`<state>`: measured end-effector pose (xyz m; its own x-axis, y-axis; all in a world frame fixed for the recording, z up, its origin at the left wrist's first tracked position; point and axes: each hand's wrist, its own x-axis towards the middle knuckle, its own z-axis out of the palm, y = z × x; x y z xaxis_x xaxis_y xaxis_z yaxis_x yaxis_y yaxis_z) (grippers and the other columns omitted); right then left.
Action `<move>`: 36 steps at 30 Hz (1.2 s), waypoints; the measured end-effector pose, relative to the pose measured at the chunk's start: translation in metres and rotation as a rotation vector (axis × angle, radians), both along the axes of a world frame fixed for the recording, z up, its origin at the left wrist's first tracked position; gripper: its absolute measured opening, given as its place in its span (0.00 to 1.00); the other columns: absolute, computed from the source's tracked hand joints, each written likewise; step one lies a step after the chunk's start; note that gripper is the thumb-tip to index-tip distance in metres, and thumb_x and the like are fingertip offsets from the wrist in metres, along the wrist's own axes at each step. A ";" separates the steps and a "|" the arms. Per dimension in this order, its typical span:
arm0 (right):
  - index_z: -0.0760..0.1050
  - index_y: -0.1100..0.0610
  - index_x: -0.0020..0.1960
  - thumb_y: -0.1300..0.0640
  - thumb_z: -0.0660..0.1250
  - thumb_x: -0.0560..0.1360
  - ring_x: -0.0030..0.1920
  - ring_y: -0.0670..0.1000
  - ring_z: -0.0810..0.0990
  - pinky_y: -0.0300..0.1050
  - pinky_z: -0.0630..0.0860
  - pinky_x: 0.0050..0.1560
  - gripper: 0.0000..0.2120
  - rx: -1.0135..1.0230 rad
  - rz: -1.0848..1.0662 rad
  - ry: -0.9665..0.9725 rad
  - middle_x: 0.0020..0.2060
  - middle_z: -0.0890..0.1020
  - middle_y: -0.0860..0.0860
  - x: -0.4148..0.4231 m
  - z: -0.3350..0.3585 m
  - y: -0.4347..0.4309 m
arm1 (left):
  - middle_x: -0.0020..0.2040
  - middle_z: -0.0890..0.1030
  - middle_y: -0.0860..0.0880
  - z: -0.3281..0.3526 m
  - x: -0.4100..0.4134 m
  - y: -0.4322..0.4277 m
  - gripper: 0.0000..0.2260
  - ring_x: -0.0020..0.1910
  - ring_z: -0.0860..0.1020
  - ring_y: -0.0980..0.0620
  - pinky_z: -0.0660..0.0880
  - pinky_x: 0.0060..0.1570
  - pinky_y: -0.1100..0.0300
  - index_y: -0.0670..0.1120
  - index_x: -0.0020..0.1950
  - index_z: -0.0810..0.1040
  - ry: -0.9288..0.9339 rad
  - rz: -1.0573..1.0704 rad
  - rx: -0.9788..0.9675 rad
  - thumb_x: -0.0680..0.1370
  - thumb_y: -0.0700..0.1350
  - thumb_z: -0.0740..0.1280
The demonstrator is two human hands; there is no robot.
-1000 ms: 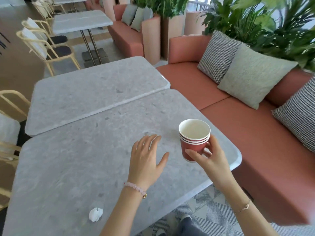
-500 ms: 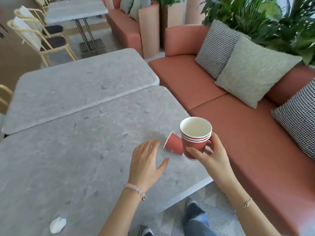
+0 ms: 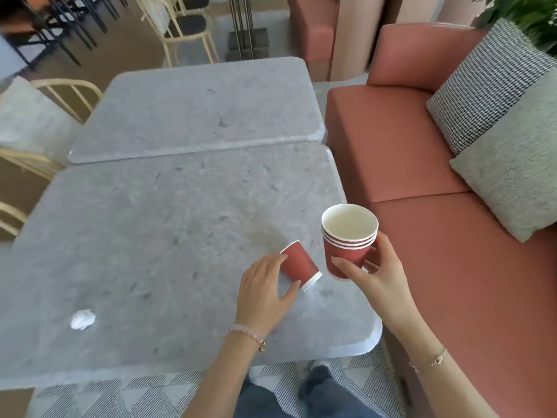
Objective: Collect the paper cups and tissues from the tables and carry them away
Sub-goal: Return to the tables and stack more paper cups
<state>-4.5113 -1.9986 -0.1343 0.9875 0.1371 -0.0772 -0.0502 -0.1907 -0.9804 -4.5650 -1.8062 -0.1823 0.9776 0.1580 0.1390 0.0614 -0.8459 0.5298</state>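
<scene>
A single red paper cup (image 3: 300, 264) lies on its side near the right end of the near grey table (image 3: 150, 236), its white rim pointing toward me. My left hand (image 3: 265, 286) reaches over it from the left, fingers at its base and thumb against its side, pinching it. Just right of the table edge, my right hand (image 3: 378, 274) holds a stack of nested red cups (image 3: 349, 236) upright, the top one empty. A crumpled white tissue (image 3: 83, 319) rests on the table's near left part.
A second grey table (image 3: 196, 116) butts against the far edge of the near one. A salmon sofa (image 3: 452, 251) with cushions (image 3: 512, 182) runs along the right. Yellow chairs (image 3: 27, 164) stand at the left, with more chairs and a table base behind.
The view swung left and down. My left hand moved onto the lying cup, which now points its rim toward me. The cup stack stays in my right hand.
</scene>
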 end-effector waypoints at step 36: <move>0.70 0.46 0.61 0.58 0.78 0.65 0.53 0.40 0.79 0.29 0.74 0.50 0.29 -0.111 0.043 0.158 0.54 0.80 0.43 0.022 -0.030 -0.012 | 0.48 0.81 0.46 -0.051 0.055 -0.059 0.21 0.40 0.79 0.56 0.71 0.32 0.70 0.42 0.56 0.70 0.259 0.801 -0.997 0.68 0.43 0.74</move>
<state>-4.4890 -2.0102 -0.1643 0.9553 0.1611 -0.2480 -0.1915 -0.3022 -0.9338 -4.5102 -1.8651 -0.2337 0.5453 0.6305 -0.5524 0.5562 0.2208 0.8012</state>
